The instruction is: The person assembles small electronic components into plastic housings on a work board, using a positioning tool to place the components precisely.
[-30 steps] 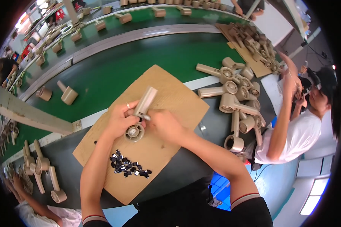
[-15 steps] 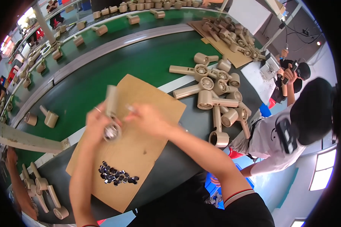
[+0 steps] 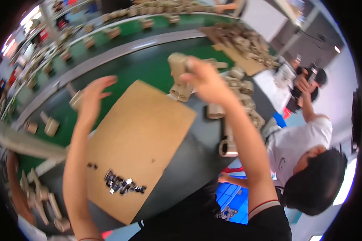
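the fingers of your right hand (image 3: 205, 78) look clamped on a tan housing (image 3: 177, 66), though blur hides the exact grip. its handle points up and its round end hangs down, near the upper right edge of the cardboard sheet (image 3: 136, 120), with the green belt (image 3: 128, 74) behind it. the fingers of your left hand (image 3: 93, 96) are apart and hold nothing; a second housing (image 3: 75, 101) shows just beside that wrist, and you cannot tell if they touch.

as i judge it, you are in the carrying step, the housing lifted clear of the cardboard and near the heap of housings (image 3: 246, 86) on the bench (image 3: 189, 148). if it is to be put down there, the move calls for a free spot and a gentle release, so that the others do not roll.

against the frame half a second ago, your left hand has let go of the housing it held over the cardboard, and your right hand now bears what is probably the same one, farther right. the second housing is newly in sight, while the black pieces (image 3: 122, 184) remain piled on the cardboard.
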